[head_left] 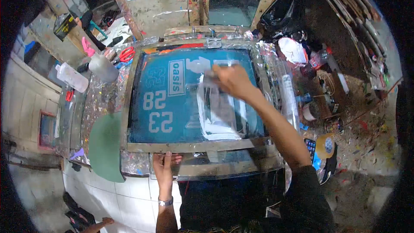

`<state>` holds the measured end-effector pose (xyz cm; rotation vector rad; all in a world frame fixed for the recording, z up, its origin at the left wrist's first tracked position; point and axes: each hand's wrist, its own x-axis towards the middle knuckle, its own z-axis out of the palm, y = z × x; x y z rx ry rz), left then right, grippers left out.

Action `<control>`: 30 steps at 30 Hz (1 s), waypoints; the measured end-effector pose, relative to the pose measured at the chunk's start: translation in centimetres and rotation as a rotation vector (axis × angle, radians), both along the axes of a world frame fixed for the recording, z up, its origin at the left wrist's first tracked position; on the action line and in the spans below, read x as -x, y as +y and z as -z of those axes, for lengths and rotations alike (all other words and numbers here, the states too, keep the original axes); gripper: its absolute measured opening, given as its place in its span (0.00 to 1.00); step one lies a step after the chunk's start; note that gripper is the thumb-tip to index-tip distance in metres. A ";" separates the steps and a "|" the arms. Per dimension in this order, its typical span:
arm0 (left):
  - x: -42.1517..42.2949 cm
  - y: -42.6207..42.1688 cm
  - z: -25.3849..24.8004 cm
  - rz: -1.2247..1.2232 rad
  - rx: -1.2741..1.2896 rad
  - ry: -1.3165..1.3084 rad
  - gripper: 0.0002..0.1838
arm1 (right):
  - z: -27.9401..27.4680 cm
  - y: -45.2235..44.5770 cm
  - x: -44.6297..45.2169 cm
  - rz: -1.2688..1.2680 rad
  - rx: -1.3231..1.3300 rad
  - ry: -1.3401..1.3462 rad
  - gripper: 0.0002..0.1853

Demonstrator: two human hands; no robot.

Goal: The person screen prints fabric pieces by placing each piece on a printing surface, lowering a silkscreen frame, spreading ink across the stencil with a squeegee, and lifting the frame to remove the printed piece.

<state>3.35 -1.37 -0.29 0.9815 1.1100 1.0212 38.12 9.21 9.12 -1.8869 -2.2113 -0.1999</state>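
A wooden-framed printing screen lies flat on the worktable, its mesh coated teal. Pale stencil shapes show in the coating, among them the word "oasis" and the numbers 28 and 23. White smears run around a rectangular area of the mesh. Over the upper right part is my right hand, closed and slightly blurred; what its fingers hold is hidden. My left hand grips the front rail of the screen from below, thumb up against the wood.
Left of the screen stand a spray bottle, a white bottle and red-handled scissors. A green rounded board overhangs the table's front left. On the right are a tape roll and a phone. Another person's hand shows at lower left.
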 end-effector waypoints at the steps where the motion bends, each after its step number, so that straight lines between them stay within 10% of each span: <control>1: -0.2 0.0 -0.2 -0.008 0.007 0.015 0.15 | 0.4 1.0 -0.9 0.006 -0.005 0.006 0.12; 12: -0.1 -0.1 0.7 -0.015 0.010 -0.010 0.13 | 0.7 -14.1 6.6 -0.125 0.064 0.036 0.07; 16: -0.6 -0.8 0.0 -0.098 -0.089 0.032 0.13 | 0.1 -15.7 7.3 -0.090 0.063 0.003 0.19; 19: -0.5 -0.7 -1.9 -0.073 -0.213 -0.013 0.16 | -1.8 -16.8 8.6 0.093 -0.247 0.081 0.18; 26: -4.4 5.8 -13.3 -0.302 -0.725 0.202 0.16 | -14.3 -9.7 6.4 0.096 -0.749 -0.028 0.21; 30: -14.1 13.1 -9.8 -0.187 -0.927 0.430 0.28 | -21.3 -5.6 4.0 0.167 -0.551 -0.033 0.27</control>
